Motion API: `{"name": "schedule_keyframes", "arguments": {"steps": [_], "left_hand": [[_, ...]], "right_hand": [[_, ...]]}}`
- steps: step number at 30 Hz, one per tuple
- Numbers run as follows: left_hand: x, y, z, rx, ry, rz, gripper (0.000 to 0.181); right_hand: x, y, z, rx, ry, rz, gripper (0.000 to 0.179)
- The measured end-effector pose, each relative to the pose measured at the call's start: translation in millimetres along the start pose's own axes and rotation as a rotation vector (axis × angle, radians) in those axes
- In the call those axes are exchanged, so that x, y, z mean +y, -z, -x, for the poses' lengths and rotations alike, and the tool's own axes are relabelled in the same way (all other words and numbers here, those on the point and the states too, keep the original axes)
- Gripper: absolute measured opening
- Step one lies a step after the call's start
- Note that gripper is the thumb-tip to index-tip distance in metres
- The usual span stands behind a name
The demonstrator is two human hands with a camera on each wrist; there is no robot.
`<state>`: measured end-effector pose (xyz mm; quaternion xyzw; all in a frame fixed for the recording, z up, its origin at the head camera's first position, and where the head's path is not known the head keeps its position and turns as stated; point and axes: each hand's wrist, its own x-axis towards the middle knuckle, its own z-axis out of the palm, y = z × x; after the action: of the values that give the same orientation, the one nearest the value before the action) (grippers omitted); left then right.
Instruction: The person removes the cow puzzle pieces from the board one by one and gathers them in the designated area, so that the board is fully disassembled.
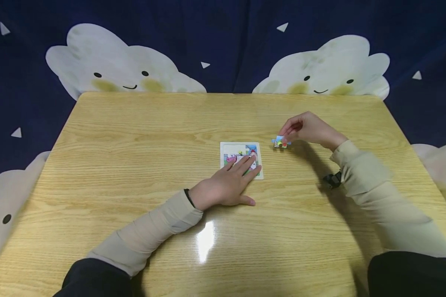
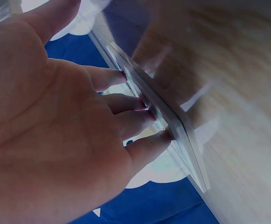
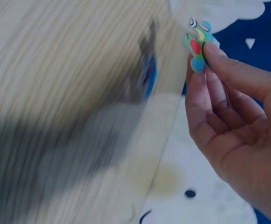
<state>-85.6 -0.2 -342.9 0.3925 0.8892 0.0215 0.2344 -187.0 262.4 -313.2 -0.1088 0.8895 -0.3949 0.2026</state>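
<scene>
My left hand lies over a small square picture puzzle with a white frame, its spread fingertips resting on the lower part of the picture. A pink figure shows in the puzzle, and a pale patch fills its upper left. In the left wrist view the straight fingers touch the board at a slant. To the right of the frame, my right hand pinches a jigsaw piece between thumb and fingertips. Blue, green and red parts show on that piece in the right wrist view, raised off the table.
The wooden table spreads out around the puzzle. Behind its far edge hangs a dark blue cloth printed with smiling clouds. A small black device sits at the right wrist.
</scene>
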Motion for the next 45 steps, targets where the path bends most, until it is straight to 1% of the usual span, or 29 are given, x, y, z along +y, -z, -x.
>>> {"name": "schedule_keyframes", "arguments": {"steps": [5, 10, 13, 18, 23, 29, 36, 40, 45], "left_hand": [[0.3, 0.1, 1.1, 0.013, -0.004, -0.002, 0.094], [0.7, 0.8, 2.4, 0.012, -0.004, 0.003, 0.093], [1.1, 1.3, 3.0, 0.013, -0.005, 0.009, 0.093], [1.0, 0.8, 2.5, 0.018, -0.012, 0.007, 0.093], [0.9, 0.6, 1.0, 0.014, -0.011, -0.003, 0.093], [0.6, 0.0, 1.2, 0.016, -0.008, -0.007, 0.093], [0.4, -2.0, 0.8, 0.022, -0.008, -0.009, 0.094], [0.6, -1.9, 1.3, 0.024, -0.008, -0.009, 0.094], [0.7, -1.5, 1.1, 0.018, -0.010, -0.013, 0.094]], "right_hand": [[21.0, 19.8, 10.2, 0.018, -0.058, 0.036, 0.015], [39.0, 34.7, 14.1, 0.028, -0.116, 0.083, 0.018], [45.4, 38.4, 13.7, 0.036, -0.132, 0.111, 0.017], [53.5, 37.7, 8.4, 0.063, -0.121, 0.190, 0.014], [54.0, 34.6, 6.1, 0.075, -0.132, 0.242, 0.012], [54.7, 33.0, 7.0, 0.074, -0.142, 0.219, 0.014], [50.1, 33.6, 11.0, 0.093, -0.109, 0.222, 0.014], [40.6, 28.2, 12.4, 0.089, -0.073, 0.165, 0.016], [24.2, 9.8, 9.9, 0.073, -0.029, 0.079, 0.017]]}}
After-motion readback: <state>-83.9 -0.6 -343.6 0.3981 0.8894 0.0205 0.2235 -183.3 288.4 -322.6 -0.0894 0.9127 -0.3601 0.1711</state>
